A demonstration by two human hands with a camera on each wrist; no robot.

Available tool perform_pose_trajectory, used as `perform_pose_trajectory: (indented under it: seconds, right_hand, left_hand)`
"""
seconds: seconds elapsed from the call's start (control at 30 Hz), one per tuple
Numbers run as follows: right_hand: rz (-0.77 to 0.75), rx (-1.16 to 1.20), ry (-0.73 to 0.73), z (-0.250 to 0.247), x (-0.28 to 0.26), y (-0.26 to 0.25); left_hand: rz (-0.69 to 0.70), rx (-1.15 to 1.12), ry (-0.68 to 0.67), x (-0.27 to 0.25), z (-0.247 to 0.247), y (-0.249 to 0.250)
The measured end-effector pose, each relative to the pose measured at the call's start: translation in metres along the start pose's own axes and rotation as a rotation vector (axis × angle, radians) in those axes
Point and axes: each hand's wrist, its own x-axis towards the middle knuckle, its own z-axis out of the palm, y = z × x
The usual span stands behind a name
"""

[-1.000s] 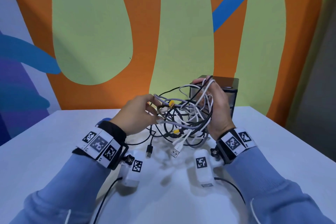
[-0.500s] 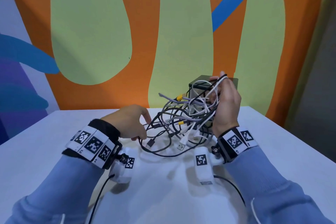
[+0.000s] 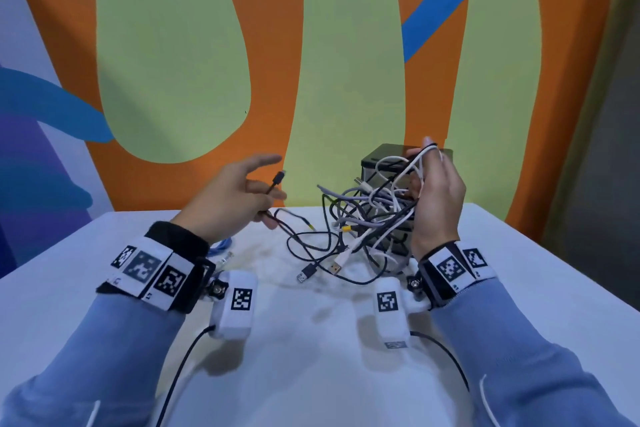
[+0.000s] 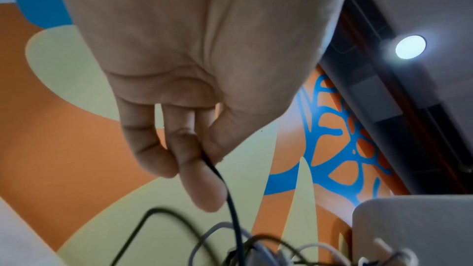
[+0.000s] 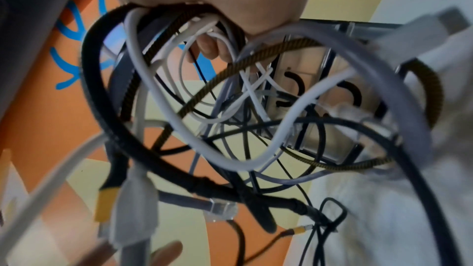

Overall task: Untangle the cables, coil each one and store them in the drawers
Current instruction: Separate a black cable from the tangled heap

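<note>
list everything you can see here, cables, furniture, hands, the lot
cable tangle: one bundle, black, white and grey strands, count unclear, held up at table's far right
thin black cable: one, black, pulled leftward out of the tangle, small plug at its free end
blue cable: one, blue, on table behind left wrist, mostly hidden
drawer unit: one, dark, behind the tangle against the wall
table: one, white
wall: orange, green and blue mural
left hand: pinches the thin black cable
right hand: grips the tangle's upper loops
</note>
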Motion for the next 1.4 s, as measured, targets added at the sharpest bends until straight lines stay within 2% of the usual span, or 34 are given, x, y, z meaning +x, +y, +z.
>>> perform_pose_trajectory:
  seconds: [0.1, 0.17, 0.23, 0.33, 0.43, 0.5, 0.6, 0.67, 0.73, 0.93, 1.03, 1.17, 1.3, 1.4]
  right_hand:
    - [-0.005, 0.005, 0.001, 0.0, -0.001, 0.0]
    - [0.005, 0.002, 0.009, 0.001, -0.002, -0.001]
    - [0.018, 0.001, 0.026, 0.002, -0.002, -0.002]
    - [0.034, 0.014, 0.038, 0.003, -0.003, -0.003]
    - [0.046, 0.031, 0.034, 0.003, -0.004, -0.004]
    - [0.05, 0.029, 0.019, 0.003, -0.004, -0.005]
    - [0.046, 0.017, -0.024, 0.007, -0.007, -0.006]
    - [0.033, 0.011, -0.054, 0.009, -0.01, -0.007]
    - [0.024, 0.017, -0.073, 0.01, -0.012, -0.007]
    - [0.003, 0.033, -0.116, 0.015, -0.02, -0.01]
    - [-0.004, 0.027, -0.134, 0.017, -0.021, -0.008]
    - [-0.043, -0.059, -0.196, 0.017, -0.023, -0.006]
    - [-0.145, -0.192, -0.325, 0.016, -0.025, -0.004]
    - [-0.141, -0.263, -0.384, 0.016, -0.023, 0.0]
  left_hand:
    - [0.015, -0.11, 0.02, 0.002, -0.002, 0.0]
    - [0.026, -0.063, 0.036, 0.002, -0.001, -0.002]
    - [0.024, 0.141, 0.044, 0.003, -0.002, -0.005]
    - [-0.042, 0.536, -0.053, 0.003, -0.002, -0.012]
    - [-0.025, 0.677, -0.056, 0.005, 0.001, -0.017]
    - [0.088, 0.582, 0.037, 0.006, 0.004, -0.016]
    - [0.305, 0.322, 0.158, 0.005, 0.014, -0.005]
    - [0.392, 0.209, 0.142, 0.001, 0.025, 0.002]
    - [0.43, 0.197, 0.082, 0.0, 0.035, 0.004]
    - [0.373, 0.217, -0.181, -0.006, 0.05, 0.004]
    - [0.358, 0.183, -0.271, -0.012, 0.052, 0.006]
    - [0.371, 0.073, -0.253, -0.011, 0.053, 0.011]
    - [0.312, -0.047, -0.137, -0.007, 0.044, 0.014]
    - [0.28, -0.056, -0.107, -0.007, 0.041, 0.014]
